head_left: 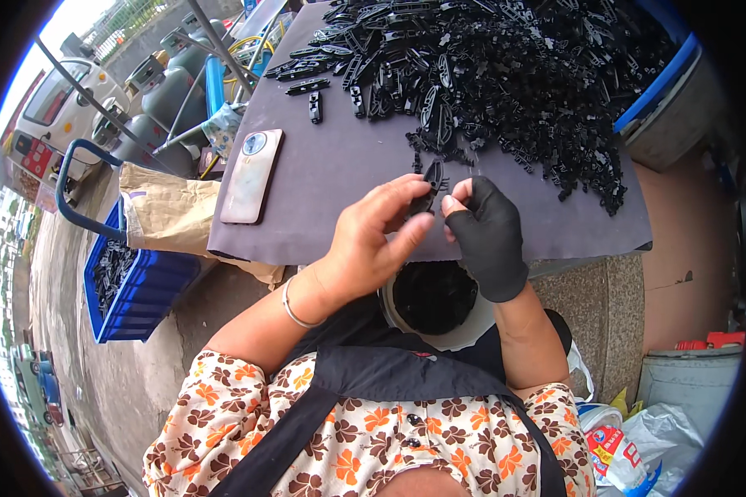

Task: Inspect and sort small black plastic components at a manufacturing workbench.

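Between the fingertips and thumb of my left hand (371, 236) is a slim black plastic part (433, 176) with small prongs along one side. My right hand (491, 236), in a black glove that leaves the fingertips bare, is close beside it. Its thumb and fingers are pinched together; whatever they hold is too small to make out. Both hands are over the near edge of the grey-covered table (307, 195). Just beyond them spreads a large heap of black plastic parts (506, 74), longer pieces to the left and small ones to the right.
A phone (253, 176) lies at the table's left. Below the near edge, a round bucket (389, 302) with a dark inside stands by my lap. On the left are a blue crate (145, 290) of black parts, brown paper (170, 207) and gas cylinders (174, 99). A blue-rimmed bin (667, 108) borders the right.
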Demonstrator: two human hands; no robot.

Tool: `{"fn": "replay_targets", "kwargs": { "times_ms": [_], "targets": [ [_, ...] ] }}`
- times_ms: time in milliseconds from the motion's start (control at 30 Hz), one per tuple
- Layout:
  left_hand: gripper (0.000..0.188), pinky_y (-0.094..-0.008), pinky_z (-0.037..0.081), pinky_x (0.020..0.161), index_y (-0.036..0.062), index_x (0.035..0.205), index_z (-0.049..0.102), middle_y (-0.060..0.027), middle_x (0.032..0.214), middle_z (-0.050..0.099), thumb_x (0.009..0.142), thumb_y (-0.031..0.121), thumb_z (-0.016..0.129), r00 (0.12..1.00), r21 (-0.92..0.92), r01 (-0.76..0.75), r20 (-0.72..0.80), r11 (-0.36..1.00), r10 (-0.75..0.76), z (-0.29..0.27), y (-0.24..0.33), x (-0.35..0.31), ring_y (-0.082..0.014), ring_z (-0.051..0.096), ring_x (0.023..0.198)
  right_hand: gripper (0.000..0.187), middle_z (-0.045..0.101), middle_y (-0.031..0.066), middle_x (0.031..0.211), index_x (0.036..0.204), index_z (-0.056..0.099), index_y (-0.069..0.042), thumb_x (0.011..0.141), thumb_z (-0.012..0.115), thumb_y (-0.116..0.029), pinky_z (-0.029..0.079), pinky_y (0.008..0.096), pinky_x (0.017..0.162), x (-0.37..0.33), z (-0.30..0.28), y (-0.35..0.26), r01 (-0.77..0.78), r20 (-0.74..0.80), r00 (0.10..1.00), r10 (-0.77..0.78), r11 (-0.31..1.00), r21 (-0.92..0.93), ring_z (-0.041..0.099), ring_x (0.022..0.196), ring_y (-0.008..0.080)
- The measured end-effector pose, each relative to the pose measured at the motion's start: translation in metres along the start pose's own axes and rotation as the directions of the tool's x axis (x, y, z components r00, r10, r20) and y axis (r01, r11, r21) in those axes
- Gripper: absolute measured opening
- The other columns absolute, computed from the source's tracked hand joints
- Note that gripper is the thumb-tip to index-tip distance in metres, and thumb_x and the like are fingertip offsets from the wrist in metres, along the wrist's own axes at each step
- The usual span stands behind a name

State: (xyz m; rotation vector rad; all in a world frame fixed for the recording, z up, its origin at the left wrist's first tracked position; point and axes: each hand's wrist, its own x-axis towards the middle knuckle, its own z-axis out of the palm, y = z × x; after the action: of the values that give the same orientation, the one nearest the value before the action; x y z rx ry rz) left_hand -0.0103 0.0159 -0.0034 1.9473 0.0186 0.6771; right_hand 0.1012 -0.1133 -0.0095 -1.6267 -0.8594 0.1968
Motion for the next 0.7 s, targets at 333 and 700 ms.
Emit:
{"fn": "replay_targets", "kwargs": {
  "times_ms": [333,700],
  "targets": [
    [0.031,-0.0217,0.052,0.066,-0.0022,0.112,0.057,-0.0082,0.097,0.064,0.082,0.0,0.065,0.981,0.087,0.185,-0.065,0.979,-0.18,-0.003,-0.002,0.002,-0.0117,0.064,0.081,0.006,0.054,-0.0009,0.077,0.088,0.055,-0.002,0.086,0.058,-0.007,0.044,0.0212,0.062,0.003,0.003,0.002,-0.019,0.077,0.997,0.008,0.989,0.146,0.05,0.068,0.0052],
    [0.024,-0.0196,0.05,0.069,-0.0013,0.114,0.054,-0.0031,0.091,0.063,0.09,0.002,0.054,0.928,-0.263,0.316,0.287,0.912,-0.239,-0.016,0.007,-0.003,-0.0063,0.06,0.08,0.015,0.055,-0.0015,0.078,0.087,0.057,-0.001,0.075,0.066,-0.001,0.042,0.0212,0.065,0.004,-0.023,-0.006,-0.094,0.329,0.943,0.044,0.986,0.138,0.05,0.072,0.005]
  ]
}}
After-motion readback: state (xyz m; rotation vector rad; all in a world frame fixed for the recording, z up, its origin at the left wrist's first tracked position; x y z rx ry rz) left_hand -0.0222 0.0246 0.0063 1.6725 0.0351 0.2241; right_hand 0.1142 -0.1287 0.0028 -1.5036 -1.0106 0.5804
